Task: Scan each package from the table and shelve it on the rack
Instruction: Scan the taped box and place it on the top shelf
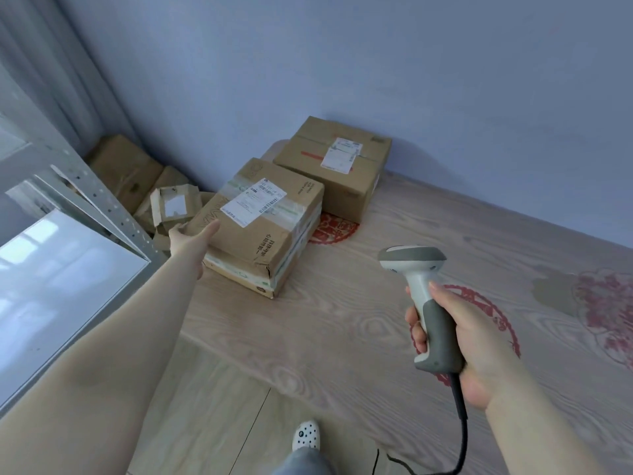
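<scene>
Two cardboard packages stand on the wood-grain table [376, 303]. The nearer package [263, 221] lies on top of a flatter box and bears a white barcode label. My left hand [190, 241] reaches to its left edge, thumb on the top face and fingers round the side. The farther package [337, 166] sits against the wall with its own label. My right hand [455, 334] grips the handle of a grey and white barcode scanner [424, 296], its head pointed toward the packages. The metal rack [102, 204] stands at the left.
Several flattened and torn cardboard boxes [144, 180] lie on the floor between the rack and the wall. The scanner's black cable [460, 437] hangs down over the table's front. Red paper-cut patterns [603, 310] decorate the tabletop. My shoe [306, 435] shows below.
</scene>
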The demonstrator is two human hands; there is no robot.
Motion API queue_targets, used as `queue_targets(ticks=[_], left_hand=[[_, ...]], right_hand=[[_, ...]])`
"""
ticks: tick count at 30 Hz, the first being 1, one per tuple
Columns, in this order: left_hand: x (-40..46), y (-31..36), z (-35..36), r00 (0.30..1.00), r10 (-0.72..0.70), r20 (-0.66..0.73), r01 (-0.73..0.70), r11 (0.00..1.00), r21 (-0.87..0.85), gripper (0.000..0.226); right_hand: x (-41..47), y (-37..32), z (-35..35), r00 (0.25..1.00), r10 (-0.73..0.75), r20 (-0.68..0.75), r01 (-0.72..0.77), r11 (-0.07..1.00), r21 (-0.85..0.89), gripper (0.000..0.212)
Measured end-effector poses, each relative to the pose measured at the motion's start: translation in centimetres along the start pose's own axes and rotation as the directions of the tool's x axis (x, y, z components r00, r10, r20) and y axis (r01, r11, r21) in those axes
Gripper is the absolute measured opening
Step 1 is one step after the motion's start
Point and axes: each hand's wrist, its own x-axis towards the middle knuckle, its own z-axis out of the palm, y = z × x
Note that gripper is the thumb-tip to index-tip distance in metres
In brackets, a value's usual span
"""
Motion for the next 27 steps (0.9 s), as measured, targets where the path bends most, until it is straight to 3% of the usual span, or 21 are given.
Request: queue_targets(ticks=[3, 6, 11, 13, 16, 18, 21, 27], left_hand=[[-1.5, -2.1, 0.7, 1.000, 0.020, -0.017, -0.019, 0.999, 0.049, 0.098], [-4.6, -5.7, 1.6, 0.999, -0.048, 0.015, 0.047, 0.996, 0.070, 0.102], [-7.8, -8.1, 3.3, 0.956, -0.255, 0.143, 0.284, 0.924, -0.255, 0.117], [-8.0, -7.5, 3.5, 0.955, -0.259, 0.145, 0.293, 0.902, -0.316, 0.118], [-8.3, -6.0, 3.0, 0.961, -0.209, 0.182, 0.245, 0.947, -0.207, 0.120], [-8.8, -5.4, 2.8, 0.951, -0.196, 0.240, 0.229, 0.966, -0.119, 0.107], [-10.2, -5.1, 2.9, 0.928, -0.185, 0.323, 0.230, 0.967, -0.108, 0.065], [-13.0, -7.3, 4.7, 0.946, -0.189, 0.264, 0.257, 0.932, -0.254, 0.045]], right_hand=[[0.6, -0.5, 0.7, 1.000, 0.011, 0.026, -0.011, 1.000, 0.004, 0.054], [1.2, -1.0, 0.9, 0.998, 0.020, 0.051, -0.021, 1.000, 0.023, 0.056], [1.5, -1.4, 0.6, 0.994, 0.053, 0.096, -0.055, 0.998, 0.026, 0.048], [1.5, -1.6, 0.4, 0.992, 0.058, 0.110, -0.059, 0.998, 0.005, 0.054], [1.2, -1.7, 0.0, 0.990, 0.064, 0.122, -0.062, 0.998, -0.021, 0.049], [1.1, -1.6, -0.2, 0.989, 0.066, 0.135, -0.063, 0.998, -0.030, 0.049], [0.9, -1.5, -0.6, 0.986, 0.070, 0.150, -0.064, 0.997, -0.039, 0.054], [0.5, -1.1, -1.5, 0.981, 0.077, 0.180, -0.072, 0.997, -0.037, 0.047]])
